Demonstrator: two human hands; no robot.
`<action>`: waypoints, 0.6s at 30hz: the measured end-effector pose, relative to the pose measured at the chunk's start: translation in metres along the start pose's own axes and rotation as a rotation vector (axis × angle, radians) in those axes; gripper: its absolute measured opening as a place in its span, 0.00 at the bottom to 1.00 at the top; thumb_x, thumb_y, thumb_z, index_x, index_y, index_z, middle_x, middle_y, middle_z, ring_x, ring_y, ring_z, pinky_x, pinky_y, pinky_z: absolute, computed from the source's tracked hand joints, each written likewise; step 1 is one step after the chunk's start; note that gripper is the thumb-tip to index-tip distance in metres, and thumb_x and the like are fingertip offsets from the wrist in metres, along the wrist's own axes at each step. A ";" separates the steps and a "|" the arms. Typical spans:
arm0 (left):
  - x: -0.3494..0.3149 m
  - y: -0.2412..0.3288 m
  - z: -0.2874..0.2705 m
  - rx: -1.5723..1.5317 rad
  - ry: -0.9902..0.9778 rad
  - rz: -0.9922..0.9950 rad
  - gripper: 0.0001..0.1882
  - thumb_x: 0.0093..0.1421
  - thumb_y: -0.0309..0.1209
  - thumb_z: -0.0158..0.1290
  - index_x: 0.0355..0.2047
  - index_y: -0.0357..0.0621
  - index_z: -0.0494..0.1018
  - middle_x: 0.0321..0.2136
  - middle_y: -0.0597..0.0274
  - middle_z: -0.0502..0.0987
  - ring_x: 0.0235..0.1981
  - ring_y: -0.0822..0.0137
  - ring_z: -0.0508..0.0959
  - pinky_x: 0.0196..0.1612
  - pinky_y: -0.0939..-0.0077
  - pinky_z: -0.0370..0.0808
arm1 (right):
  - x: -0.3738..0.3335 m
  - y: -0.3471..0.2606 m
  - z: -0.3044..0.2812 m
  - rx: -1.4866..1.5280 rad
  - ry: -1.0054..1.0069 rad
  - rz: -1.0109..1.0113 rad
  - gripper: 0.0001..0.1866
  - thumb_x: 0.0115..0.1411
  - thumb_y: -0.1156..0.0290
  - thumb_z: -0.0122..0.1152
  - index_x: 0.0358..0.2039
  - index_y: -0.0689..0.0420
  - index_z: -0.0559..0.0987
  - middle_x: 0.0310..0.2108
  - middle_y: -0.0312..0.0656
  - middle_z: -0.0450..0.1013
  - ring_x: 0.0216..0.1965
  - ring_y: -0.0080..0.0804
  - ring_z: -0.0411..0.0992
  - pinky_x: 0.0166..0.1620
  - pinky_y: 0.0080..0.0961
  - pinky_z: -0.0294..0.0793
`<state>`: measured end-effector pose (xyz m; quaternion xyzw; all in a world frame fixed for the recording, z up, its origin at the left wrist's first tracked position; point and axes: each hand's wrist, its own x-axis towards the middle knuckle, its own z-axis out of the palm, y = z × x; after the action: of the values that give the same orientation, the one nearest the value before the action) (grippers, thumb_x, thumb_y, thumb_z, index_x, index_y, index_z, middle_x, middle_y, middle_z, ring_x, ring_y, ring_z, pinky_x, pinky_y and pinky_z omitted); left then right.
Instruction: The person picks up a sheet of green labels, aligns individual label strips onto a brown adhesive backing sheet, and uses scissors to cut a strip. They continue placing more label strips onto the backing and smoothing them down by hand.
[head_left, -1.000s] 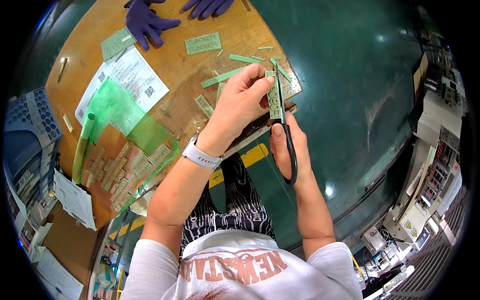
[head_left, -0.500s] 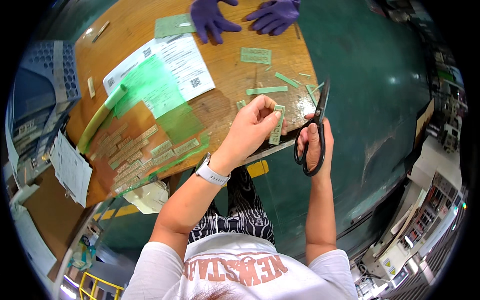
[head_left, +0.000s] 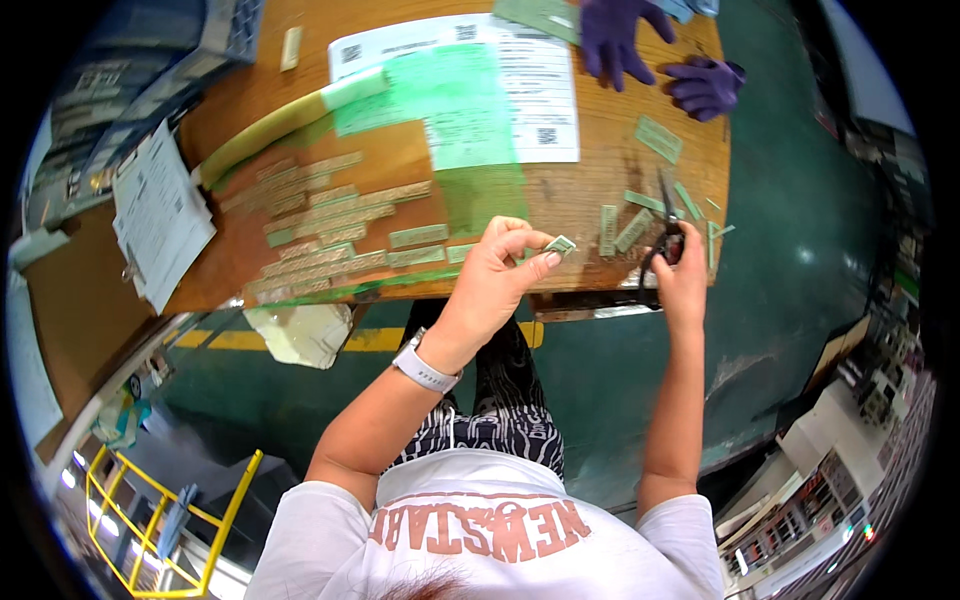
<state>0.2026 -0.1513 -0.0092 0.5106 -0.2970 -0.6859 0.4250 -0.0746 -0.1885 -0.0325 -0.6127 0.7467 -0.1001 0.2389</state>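
My left hand [head_left: 508, 268], with a pale watch on its wrist, is closed. Its thumb and forefinger pinch a small green embossed tag [head_left: 562, 244] just above the table's near edge. My right hand [head_left: 684, 268] grips black-handled scissors [head_left: 670, 228], whose blades point away from me over the table. Close to the scissors lie an embossed green strip [head_left: 608, 231] and a second, slanted one [head_left: 633, 230]. Thin green offcuts [head_left: 687, 201] are scattered around the blades. Beyond them is a wider green embossed piece [head_left: 658, 139].
Several embossed strips [head_left: 416, 236] lie in rows on a green-edged sheet at left, beside a yellowish roll [head_left: 265, 135]. Printed paper [head_left: 548, 95] sits behind. Purple gloves [head_left: 615, 45] rest at the far side. A clipboard with papers [head_left: 162, 215] stands left of the wooden table [head_left: 590, 180].
The view has turned, shifting the table's contents across the picture. My left hand now pinches a tag that shows much shorter than the upright strip before. My right hand has brought the scissors over the table.
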 end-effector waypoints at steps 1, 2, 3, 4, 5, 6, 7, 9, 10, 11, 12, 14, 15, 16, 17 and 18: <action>-0.009 0.000 -0.008 0.038 0.042 -0.023 0.09 0.60 0.27 0.60 0.40 0.39 0.79 0.36 0.72 0.69 0.38 0.78 0.67 0.44 0.84 0.64 | 0.002 -0.004 -0.001 -0.072 -0.016 0.064 0.29 0.53 0.74 0.64 0.57 0.55 0.68 0.40 0.48 0.69 0.42 0.43 0.71 0.46 0.38 0.71; -0.017 0.000 -0.012 0.062 0.073 -0.038 0.08 0.60 0.27 0.60 0.40 0.40 0.79 0.37 0.71 0.68 0.39 0.78 0.67 0.45 0.84 0.64 | 0.003 0.003 -0.004 -0.077 0.000 0.050 0.31 0.53 0.75 0.64 0.59 0.54 0.67 0.43 0.49 0.68 0.45 0.45 0.69 0.50 0.37 0.69; -0.026 -0.004 -0.017 -0.029 0.065 -0.066 0.09 0.61 0.27 0.58 0.41 0.39 0.77 0.35 0.71 0.70 0.38 0.78 0.69 0.44 0.84 0.66 | 0.004 0.009 -0.005 -0.127 0.015 -0.010 0.32 0.53 0.76 0.64 0.59 0.53 0.67 0.45 0.50 0.68 0.48 0.47 0.68 0.53 0.37 0.68; -0.035 -0.005 -0.022 -0.121 0.071 -0.094 0.09 0.62 0.27 0.58 0.42 0.39 0.76 0.35 0.70 0.71 0.37 0.78 0.70 0.43 0.84 0.67 | 0.005 0.012 -0.006 -0.177 0.032 -0.069 0.32 0.53 0.76 0.64 0.60 0.53 0.67 0.47 0.51 0.67 0.51 0.48 0.66 0.55 0.38 0.66; -0.042 -0.005 -0.025 -0.217 0.074 -0.121 0.09 0.62 0.27 0.57 0.42 0.39 0.75 0.35 0.69 0.73 0.37 0.78 0.71 0.43 0.84 0.68 | 0.007 0.006 -0.008 -0.213 0.077 -0.104 0.32 0.54 0.77 0.64 0.60 0.53 0.67 0.49 0.52 0.67 0.53 0.49 0.65 0.57 0.39 0.65; -0.049 -0.006 -0.028 -0.312 0.075 -0.146 0.09 0.63 0.27 0.57 0.42 0.38 0.74 0.34 0.69 0.74 0.37 0.78 0.72 0.42 0.83 0.69 | 0.007 0.000 -0.009 -0.249 0.124 -0.137 0.32 0.54 0.77 0.63 0.60 0.53 0.67 0.50 0.52 0.66 0.54 0.50 0.64 0.58 0.40 0.63; -0.055 -0.014 -0.036 -0.286 0.089 -0.102 0.09 0.64 0.27 0.55 0.42 0.38 0.71 0.35 0.64 0.78 0.37 0.75 0.76 0.41 0.81 0.72 | 0.004 -0.008 -0.010 -0.220 0.186 -0.220 0.28 0.56 0.78 0.61 0.58 0.55 0.69 0.51 0.50 0.67 0.53 0.45 0.66 0.56 0.37 0.66; -0.067 -0.013 -0.045 -0.305 0.125 -0.126 0.08 0.64 0.26 0.54 0.42 0.39 0.70 0.36 0.61 0.79 0.38 0.74 0.78 0.42 0.80 0.73 | -0.017 -0.054 -0.008 0.169 -0.028 -0.173 0.23 0.58 0.78 0.60 0.56 0.57 0.72 0.48 0.45 0.69 0.51 0.37 0.69 0.53 0.31 0.69; -0.071 -0.014 -0.049 -0.322 0.131 -0.137 0.07 0.64 0.26 0.54 0.41 0.39 0.70 0.37 0.59 0.80 0.38 0.73 0.78 0.42 0.80 0.73 | -0.031 -0.058 0.003 0.268 -0.193 -0.150 0.20 0.60 0.77 0.59 0.54 0.58 0.74 0.43 0.40 0.72 0.45 0.30 0.72 0.48 0.26 0.72; -0.073 -0.017 -0.055 -0.334 0.159 -0.152 0.07 0.64 0.26 0.54 0.41 0.39 0.69 0.37 0.57 0.80 0.37 0.70 0.80 0.42 0.78 0.74 | -0.050 -0.099 0.012 0.566 -0.456 0.017 0.19 0.62 0.75 0.59 0.54 0.58 0.74 0.41 0.38 0.75 0.41 0.28 0.74 0.43 0.23 0.74; -0.071 -0.018 -0.060 -0.348 0.162 -0.144 0.08 0.64 0.26 0.54 0.41 0.39 0.69 0.37 0.57 0.80 0.37 0.71 0.80 0.41 0.79 0.74 | -0.063 -0.116 0.024 0.666 -0.590 -0.007 0.18 0.64 0.74 0.58 0.54 0.59 0.74 0.42 0.40 0.76 0.38 0.26 0.76 0.39 0.21 0.75; -0.068 -0.018 -0.072 -0.368 0.182 -0.123 0.08 0.64 0.26 0.54 0.41 0.38 0.69 0.36 0.57 0.80 0.36 0.71 0.80 0.41 0.79 0.74 | -0.065 -0.136 0.046 0.833 -0.689 0.098 0.15 0.64 0.75 0.57 0.51 0.64 0.75 0.38 0.41 0.77 0.34 0.24 0.77 0.34 0.18 0.74; -0.065 -0.012 -0.079 -0.302 0.186 -0.119 0.08 0.64 0.27 0.55 0.41 0.38 0.70 0.36 0.57 0.81 0.35 0.71 0.80 0.41 0.79 0.73 | -0.062 -0.144 0.054 0.866 -0.699 0.113 0.13 0.64 0.75 0.57 0.48 0.64 0.75 0.35 0.39 0.77 0.33 0.22 0.76 0.33 0.18 0.73; -0.061 -0.007 -0.087 -0.248 0.177 -0.130 0.08 0.63 0.27 0.55 0.40 0.39 0.70 0.35 0.58 0.81 0.34 0.73 0.79 0.40 0.80 0.73 | -0.058 -0.151 0.060 0.898 -0.708 0.128 0.11 0.64 0.75 0.58 0.46 0.64 0.76 0.33 0.38 0.77 0.31 0.21 0.75 0.31 0.17 0.72; -0.057 -0.004 -0.096 -0.229 0.163 -0.121 0.07 0.63 0.27 0.55 0.40 0.39 0.71 0.34 0.59 0.81 0.33 0.73 0.79 0.40 0.80 0.73 | -0.054 -0.162 0.067 0.865 -0.697 0.094 0.10 0.64 0.75 0.58 0.44 0.64 0.76 0.31 0.37 0.76 0.29 0.20 0.73 0.30 0.17 0.72; -0.053 -0.003 -0.106 -0.208 0.151 -0.114 0.07 0.63 0.27 0.55 0.39 0.39 0.71 0.33 0.60 0.80 0.33 0.74 0.78 0.39 0.80 0.73 | -0.050 -0.174 0.073 0.835 -0.688 0.060 0.08 0.64 0.75 0.58 0.43 0.64 0.76 0.30 0.36 0.75 0.27 0.19 0.72 0.30 0.17 0.71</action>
<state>0.3091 -0.0999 -0.0203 0.5299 -0.1619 -0.6959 0.4570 0.1184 -0.1703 -0.0070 -0.4413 0.5393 -0.1751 0.6955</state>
